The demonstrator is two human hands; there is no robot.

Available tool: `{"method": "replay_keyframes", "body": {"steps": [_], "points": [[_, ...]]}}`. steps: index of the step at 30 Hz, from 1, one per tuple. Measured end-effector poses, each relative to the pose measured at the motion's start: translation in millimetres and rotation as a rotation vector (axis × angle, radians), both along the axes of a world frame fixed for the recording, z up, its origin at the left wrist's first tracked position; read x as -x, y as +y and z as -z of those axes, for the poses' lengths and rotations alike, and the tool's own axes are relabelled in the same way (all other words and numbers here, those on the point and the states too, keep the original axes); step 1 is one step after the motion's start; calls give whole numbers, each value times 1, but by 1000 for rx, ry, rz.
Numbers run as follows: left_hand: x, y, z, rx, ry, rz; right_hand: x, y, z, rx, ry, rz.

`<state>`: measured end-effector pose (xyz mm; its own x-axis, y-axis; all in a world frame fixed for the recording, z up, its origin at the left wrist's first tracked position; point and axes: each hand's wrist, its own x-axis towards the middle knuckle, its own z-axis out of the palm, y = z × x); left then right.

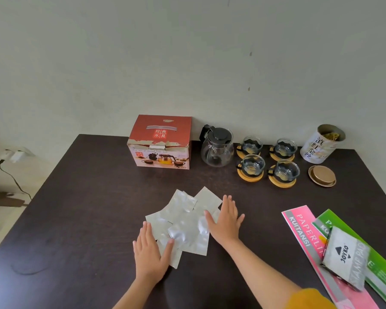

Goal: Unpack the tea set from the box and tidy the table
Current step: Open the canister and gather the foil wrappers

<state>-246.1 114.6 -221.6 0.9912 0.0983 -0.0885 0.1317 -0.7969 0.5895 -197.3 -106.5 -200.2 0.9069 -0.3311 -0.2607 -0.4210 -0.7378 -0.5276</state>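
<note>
Several flat silver foil packets [183, 217] lie in an overlapping heap on the dark table [87, 208]. My left hand [151, 256] presses flat on the heap's lower left edge. My right hand [224, 220] lies flat on its right side, fingers straight. At the back stands the closed red tea set box [161, 141]. To its right are a glass teapot [216, 148] with a black lid and several glass cups [267, 159] on round wooden coasters.
An open white tea tin [321, 144] stands at the back right, its gold lid [322, 176] lying in front. Pink [301, 228] and green [377, 248] receipt books and a grey stamp pad box [347, 256] lie at the right edge. A wall plug and cable [11, 161] are left.
</note>
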Motion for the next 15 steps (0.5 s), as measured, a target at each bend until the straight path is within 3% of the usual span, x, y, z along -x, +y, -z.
{"method": "replay_keyframes", "body": {"steps": [5, 10, 15], "points": [[2, -3, 1, -166, 57, 75, 8, 25, 3, -85, -37, -108], [0, -2, -1, -26, 42, 36, 34, 44, 7, -264, -192, -102], [-3, -3, -4, 55, 46, -24, 63, 47, 19, -13, -176, 64]]}}
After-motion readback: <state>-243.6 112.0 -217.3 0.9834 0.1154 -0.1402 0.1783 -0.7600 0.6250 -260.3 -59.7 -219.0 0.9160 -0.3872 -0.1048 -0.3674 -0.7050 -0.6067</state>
